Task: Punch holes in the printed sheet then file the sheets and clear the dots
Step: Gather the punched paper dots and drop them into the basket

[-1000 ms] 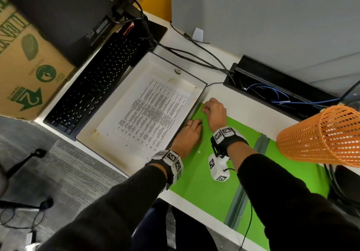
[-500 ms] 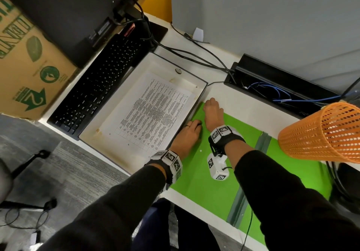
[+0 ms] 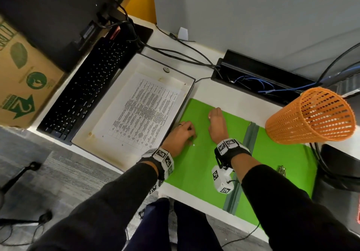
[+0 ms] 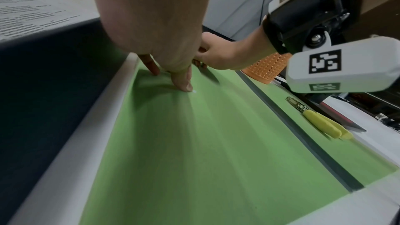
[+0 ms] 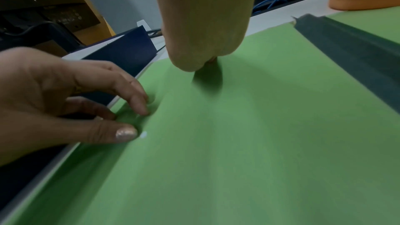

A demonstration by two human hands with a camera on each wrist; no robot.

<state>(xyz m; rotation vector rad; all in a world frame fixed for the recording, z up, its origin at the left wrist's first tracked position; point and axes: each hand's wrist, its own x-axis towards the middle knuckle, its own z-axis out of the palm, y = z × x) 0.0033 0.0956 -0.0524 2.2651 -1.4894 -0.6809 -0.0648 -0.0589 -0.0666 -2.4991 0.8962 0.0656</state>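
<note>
An open green folder lies on the desk with a grey spine. My left hand rests bent fingertips on its left half, thumb beside one white paper dot. The wrist views show that dot touching the folder just off the thumb tip. My right hand sits further up the same half, fingers curled under; anything inside them is hidden. The printed sheet lies flat in a shallow white box tray left of the folder.
An orange mesh basket stands on the folder's far right corner. A black keyboard lies left of the tray, a cable trough behind. A yellow-handled tool lies on the folder's right half. The desk edge runs just below my wrists.
My right hand has slid away from the folder's far left corner, rightward and toward me. The left hand has shifted slightly further onto the folder. The dot stays put.
</note>
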